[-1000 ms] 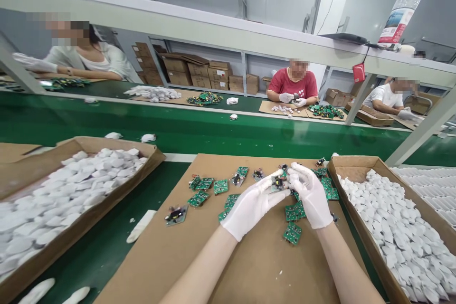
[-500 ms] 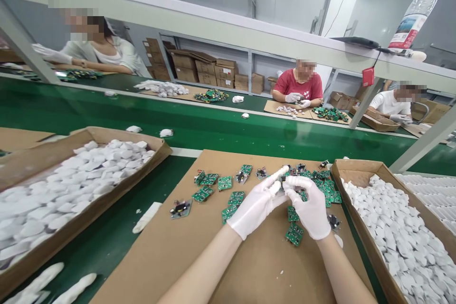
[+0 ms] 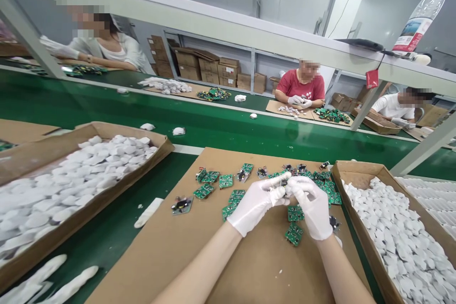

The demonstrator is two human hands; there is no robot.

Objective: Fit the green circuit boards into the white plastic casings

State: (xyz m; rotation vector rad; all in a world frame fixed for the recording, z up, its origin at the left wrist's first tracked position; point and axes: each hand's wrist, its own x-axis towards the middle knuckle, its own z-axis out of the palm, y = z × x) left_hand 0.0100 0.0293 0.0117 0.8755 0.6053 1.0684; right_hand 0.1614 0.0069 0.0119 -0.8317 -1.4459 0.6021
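Both my hands wear white gloves and meet over a cardboard sheet (image 3: 199, 256). My left hand (image 3: 254, 204) is closed around a small circuit board (image 3: 284, 182), mostly hidden by the fingers. From the other side, my right hand (image 3: 311, 206) pinches at the same board with bent fingers; its fingertips are partly hidden. Green circuit boards lie about the hands: a loose pair (image 3: 294, 232) below the right hand, a heap (image 3: 322, 181) behind it, and several more (image 3: 210, 177) to the left. One board (image 3: 182, 205) lies with its dark components facing up.
Cardboard trays full of small white pieces stand at left (image 3: 166, 145) and right (image 3: 356, 166). A green conveyor belt (image 3: 228, 126) runs behind, carrying a few white pieces (image 3: 178, 131). White glove-like items (image 3: 71, 285) lie lower left. Co-workers sit across, under a shelf rail holding a bottle (image 3: 415, 28).
My right fingers have closed in further against the left hand, around the small board. The view has shifted slightly; white pieces on the belt appear farther right.
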